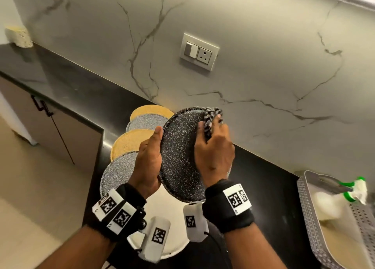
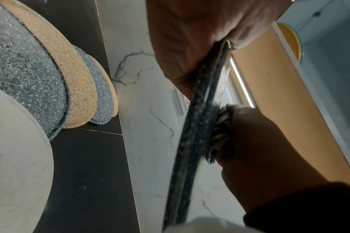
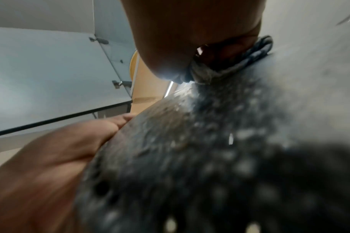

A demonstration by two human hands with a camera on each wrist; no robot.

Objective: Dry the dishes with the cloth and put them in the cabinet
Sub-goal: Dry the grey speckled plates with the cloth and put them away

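Left hand [image 1: 149, 159] fingers clamp the dark speckled round plate [image 1: 178, 151]; right hand [image 1: 213, 149] fingers clutch the checked cloth [image 1: 211, 118], wiping; four speckled plates [image 1: 129, 147] wait on the surface

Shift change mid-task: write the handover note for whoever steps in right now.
Left hand: grips the left rim of the dark speckled plate, held tilted above the counter.
Right hand: presses the checked cloth against the plate's upper right face.
Waiting on the counter: four overlapping plates, two yellow and two grey speckled, and a white plate beneath the wrists.
Done: none visibly finished; this plate is being wiped.
Left: finish it, dry the others, put all in the cabinet overhead, whose door stands open.
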